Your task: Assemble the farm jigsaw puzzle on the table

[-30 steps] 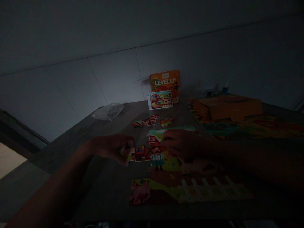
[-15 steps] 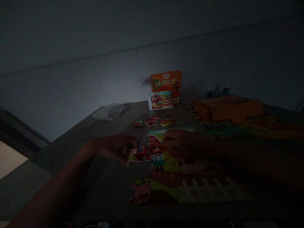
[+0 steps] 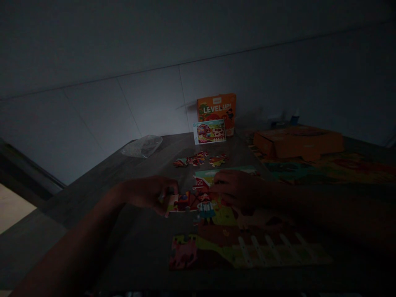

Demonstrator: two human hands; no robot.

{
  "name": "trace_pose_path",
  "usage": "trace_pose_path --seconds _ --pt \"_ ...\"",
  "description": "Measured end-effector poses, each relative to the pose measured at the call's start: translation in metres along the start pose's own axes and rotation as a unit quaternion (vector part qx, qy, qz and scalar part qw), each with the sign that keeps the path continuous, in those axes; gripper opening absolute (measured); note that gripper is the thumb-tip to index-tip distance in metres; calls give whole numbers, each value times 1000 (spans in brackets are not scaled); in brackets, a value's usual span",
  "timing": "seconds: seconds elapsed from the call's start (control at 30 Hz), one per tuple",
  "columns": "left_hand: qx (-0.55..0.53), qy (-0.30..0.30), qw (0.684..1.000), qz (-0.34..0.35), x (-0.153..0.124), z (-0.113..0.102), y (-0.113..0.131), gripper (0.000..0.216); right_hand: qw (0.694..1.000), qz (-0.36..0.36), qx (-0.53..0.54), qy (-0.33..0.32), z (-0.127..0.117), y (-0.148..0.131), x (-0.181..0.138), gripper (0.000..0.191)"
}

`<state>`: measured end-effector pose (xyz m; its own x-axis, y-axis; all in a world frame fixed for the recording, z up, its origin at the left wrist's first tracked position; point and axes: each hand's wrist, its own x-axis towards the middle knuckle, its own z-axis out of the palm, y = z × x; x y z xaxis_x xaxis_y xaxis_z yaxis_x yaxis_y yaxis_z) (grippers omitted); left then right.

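Note:
The scene is very dark. A partly built farm jigsaw lies on the dark table in front of me. My left hand pinches a puzzle piece with a red tractor on it, held against the jigsaw's left edge beside the farmer figure. My right hand rests with curled fingers on the upper part of the jigsaw, next to the red barn; what lies under its fingers is hidden.
Several loose puzzle pieces lie farther back. An orange puzzle box stands against the wall with a picture card leaning on it. A clear plastic bag is at back left, a flat orange box and another puzzle at right.
My left hand has nudged the tractor piece slightly right, closer to the farmer figure. The right hand has hardly moved.

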<state>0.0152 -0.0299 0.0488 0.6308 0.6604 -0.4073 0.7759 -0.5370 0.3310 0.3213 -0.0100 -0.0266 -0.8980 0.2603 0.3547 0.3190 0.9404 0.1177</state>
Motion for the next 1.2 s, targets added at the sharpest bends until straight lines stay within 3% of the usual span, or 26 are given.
trace_pose_path --seconds 0.5,0.7,0.8,1.0,1.2 --pt "-21 -47 999 -15 -9 4 -2 45 1000 -1 -1 16 4 1 -1 31" --pt "-71 -77 994 17 -11 2 7 23 1000 -17 -14 17 1 0 1 32" --pt "-103 -84 991 27 -8 3 11 24 999 -31 -26 10 2 0 1 32" --pt "-118 -63 990 49 -1 8 10 26 1000 -17 -18 11 0 -2 0 32" --pt "-108 -10 987 121 5 10 13 10 1000 -1 2 9 2 0 0 33"
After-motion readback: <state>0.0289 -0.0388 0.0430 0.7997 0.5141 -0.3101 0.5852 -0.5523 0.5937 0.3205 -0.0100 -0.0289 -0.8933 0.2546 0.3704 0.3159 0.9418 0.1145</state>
